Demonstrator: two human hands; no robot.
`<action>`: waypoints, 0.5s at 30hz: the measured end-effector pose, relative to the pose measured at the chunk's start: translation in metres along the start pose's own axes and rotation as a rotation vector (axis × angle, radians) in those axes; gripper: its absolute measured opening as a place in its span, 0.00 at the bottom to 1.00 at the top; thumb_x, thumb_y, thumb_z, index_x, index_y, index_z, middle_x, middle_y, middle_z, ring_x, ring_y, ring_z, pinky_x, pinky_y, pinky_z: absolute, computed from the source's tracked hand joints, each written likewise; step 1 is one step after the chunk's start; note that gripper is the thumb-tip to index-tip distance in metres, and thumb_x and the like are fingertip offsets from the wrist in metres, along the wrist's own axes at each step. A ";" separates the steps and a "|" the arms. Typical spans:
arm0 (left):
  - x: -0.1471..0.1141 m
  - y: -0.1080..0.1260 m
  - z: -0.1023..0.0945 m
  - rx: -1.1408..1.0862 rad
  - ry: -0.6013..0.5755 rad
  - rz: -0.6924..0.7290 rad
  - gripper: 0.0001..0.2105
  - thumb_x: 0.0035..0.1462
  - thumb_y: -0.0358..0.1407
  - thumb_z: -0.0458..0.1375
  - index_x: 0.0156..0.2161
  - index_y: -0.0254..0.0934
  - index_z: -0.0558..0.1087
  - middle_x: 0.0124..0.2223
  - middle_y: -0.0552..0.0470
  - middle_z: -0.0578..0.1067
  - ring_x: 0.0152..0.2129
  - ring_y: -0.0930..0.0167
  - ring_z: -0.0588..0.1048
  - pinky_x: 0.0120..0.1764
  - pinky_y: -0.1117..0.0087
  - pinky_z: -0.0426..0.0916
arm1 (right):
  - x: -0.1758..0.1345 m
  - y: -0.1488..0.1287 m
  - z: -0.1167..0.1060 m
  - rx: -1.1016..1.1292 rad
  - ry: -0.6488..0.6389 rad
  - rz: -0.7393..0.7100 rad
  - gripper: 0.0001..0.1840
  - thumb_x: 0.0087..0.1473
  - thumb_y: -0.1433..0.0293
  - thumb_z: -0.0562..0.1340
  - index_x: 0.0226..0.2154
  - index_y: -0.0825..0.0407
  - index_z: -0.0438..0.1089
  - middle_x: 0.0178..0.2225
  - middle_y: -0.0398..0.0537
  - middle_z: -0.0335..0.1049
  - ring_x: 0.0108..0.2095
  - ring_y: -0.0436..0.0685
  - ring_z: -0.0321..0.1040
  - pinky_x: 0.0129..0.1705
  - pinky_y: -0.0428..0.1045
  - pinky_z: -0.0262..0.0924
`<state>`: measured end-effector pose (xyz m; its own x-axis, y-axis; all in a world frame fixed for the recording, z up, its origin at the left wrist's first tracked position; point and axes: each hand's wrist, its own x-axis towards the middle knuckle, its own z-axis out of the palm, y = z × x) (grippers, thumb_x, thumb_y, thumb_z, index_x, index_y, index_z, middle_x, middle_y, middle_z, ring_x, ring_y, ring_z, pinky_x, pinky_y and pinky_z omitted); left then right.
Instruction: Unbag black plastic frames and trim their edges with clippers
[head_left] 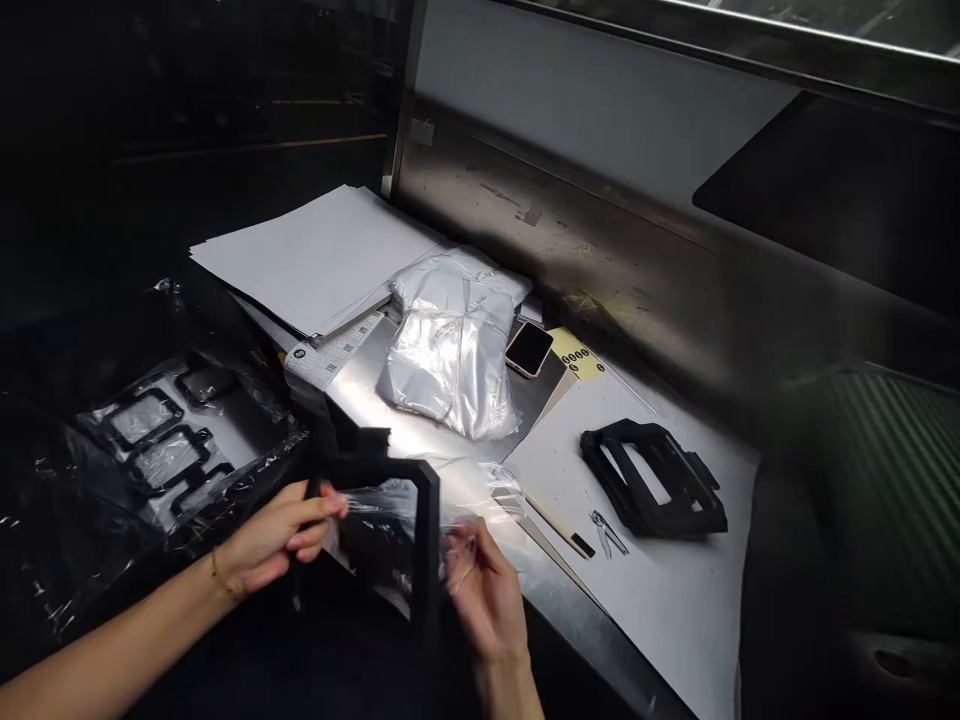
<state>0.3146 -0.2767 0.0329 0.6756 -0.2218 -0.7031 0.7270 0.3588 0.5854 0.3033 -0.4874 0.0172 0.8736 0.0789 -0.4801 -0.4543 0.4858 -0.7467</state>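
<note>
My left hand is closed at the left side of a black plastic frame, pinching a clear plastic bag. The film stretches across the frame's opening towards my right hand. The fingers of that hand are curled on the film beside the frame's right side, slightly blurred. Whether my left fingers also grip the frame itself, I cannot tell. The frame stands tilted at the front edge of the metal table, its lower part lost in shadow.
A bundle of clear bags lies behind, with a paper stack and phone. Rightward are stacked black frames, nippers and a pale-handled tool. Bagged black frames sit left. A metal wall closes the back.
</note>
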 end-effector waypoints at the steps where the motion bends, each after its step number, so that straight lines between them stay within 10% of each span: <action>1: -0.001 0.002 -0.013 -0.014 0.040 0.022 0.10 0.44 0.34 0.61 0.27 0.35 0.63 0.24 0.61 0.67 0.09 0.89 0.48 0.13 0.83 0.46 | 0.002 -0.003 0.000 0.038 -0.004 0.025 0.14 0.50 0.63 0.57 0.22 0.55 0.60 0.20 0.36 0.58 0.20 0.44 0.57 0.24 0.44 0.56; 9: -0.018 0.028 -0.079 0.069 -0.095 -0.026 0.12 0.53 0.44 0.49 0.39 0.39 0.65 0.28 0.54 0.71 0.10 0.85 0.54 0.16 0.78 0.48 | 0.025 -0.015 0.033 0.016 -0.074 0.067 0.15 0.51 0.63 0.57 0.21 0.55 0.56 0.19 0.34 0.56 0.12 0.39 0.39 0.14 0.40 0.40; 15: -0.001 0.056 -0.081 0.251 -0.308 -0.083 0.33 0.57 0.39 0.47 0.58 0.43 0.29 0.29 0.46 0.77 0.08 0.82 0.60 0.15 0.78 0.49 | 0.067 -0.014 0.078 -0.247 -0.285 0.025 0.15 0.53 0.60 0.53 0.24 0.54 0.56 0.21 0.36 0.59 0.13 0.40 0.42 0.15 0.40 0.41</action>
<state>0.3445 -0.1828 0.0335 0.5907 -0.5155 -0.6207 0.7623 0.1045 0.6387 0.3823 -0.4212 0.0312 0.8595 0.3442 -0.3777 -0.4736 0.2590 -0.8418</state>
